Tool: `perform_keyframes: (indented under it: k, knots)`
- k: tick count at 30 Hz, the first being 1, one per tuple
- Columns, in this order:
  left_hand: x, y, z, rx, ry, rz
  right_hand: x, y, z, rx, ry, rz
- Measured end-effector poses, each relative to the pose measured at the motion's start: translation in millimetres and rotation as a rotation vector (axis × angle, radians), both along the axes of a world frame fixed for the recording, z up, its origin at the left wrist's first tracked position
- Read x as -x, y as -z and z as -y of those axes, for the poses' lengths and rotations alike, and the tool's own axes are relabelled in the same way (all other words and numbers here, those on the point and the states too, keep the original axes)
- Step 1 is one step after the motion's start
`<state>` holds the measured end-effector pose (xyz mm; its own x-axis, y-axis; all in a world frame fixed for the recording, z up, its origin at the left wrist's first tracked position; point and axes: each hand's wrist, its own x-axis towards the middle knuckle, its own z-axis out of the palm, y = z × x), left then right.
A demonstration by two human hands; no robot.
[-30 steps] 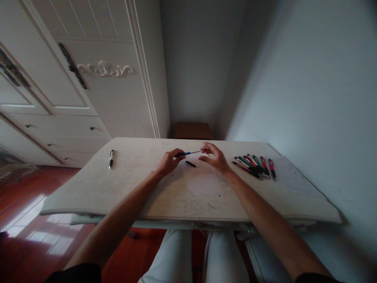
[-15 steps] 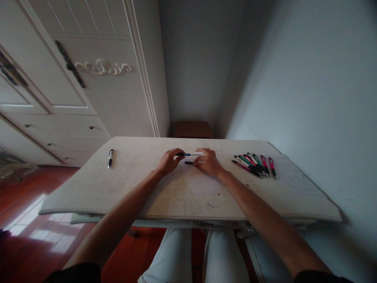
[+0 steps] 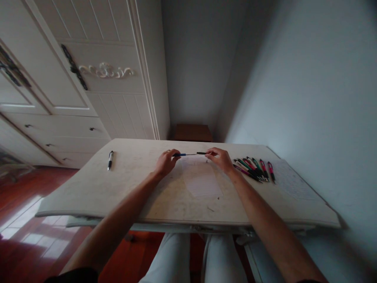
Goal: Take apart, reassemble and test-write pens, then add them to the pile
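Observation:
Above the far middle of the table, my left hand (image 3: pixel 165 162) pinches a blue-and-black pen part (image 3: pixel 181 155). A thin refill (image 3: pixel 191 154) sticks out of it toward the right. My right hand (image 3: pixel 221 159) grips a short black pen barrel (image 3: pixel 201 153) between thumb and fingers. Its left end is level with the refill's tip; whether the two touch I cannot tell. Under and in front of both hands lies a sheet of paper (image 3: pixel 202 181).
A pile of several pens (image 3: pixel 253 168) lies on the right of the table (image 3: pixel 129 184), beside another written sheet (image 3: pixel 291 179). One white-and-black pen (image 3: pixel 110 160) lies at the left. A cabinet (image 3: pixel 123 106) stands behind on the left, a wall (image 3: pixel 309 98) on the right.
My right hand has shifted right and raised the black barrel from below the refill into line with it. My left hand stays nearly in place, still on the blue part.

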<state>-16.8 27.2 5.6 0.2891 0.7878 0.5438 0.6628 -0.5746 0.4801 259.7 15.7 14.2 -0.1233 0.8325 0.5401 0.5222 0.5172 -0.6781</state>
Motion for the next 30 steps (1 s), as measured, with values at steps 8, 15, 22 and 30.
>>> perform_keyframes:
  k: [8,15,22,30]
  knots:
    - [2,2.8,-4,0.048,-0.045,-0.045,1,8,-3,0.123,-0.040,-0.123]
    - [1,4.3,-4,0.060,-0.032,-0.047,4,6,0,0.138,-0.030,-0.140]
    - [2,4.7,-5,0.059,-0.027,-0.050,2,9,-2,0.126,0.000,-0.149]
    - [-2,3.8,-2,0.044,0.033,-0.059,12,9,2,0.121,-0.041,-0.107]
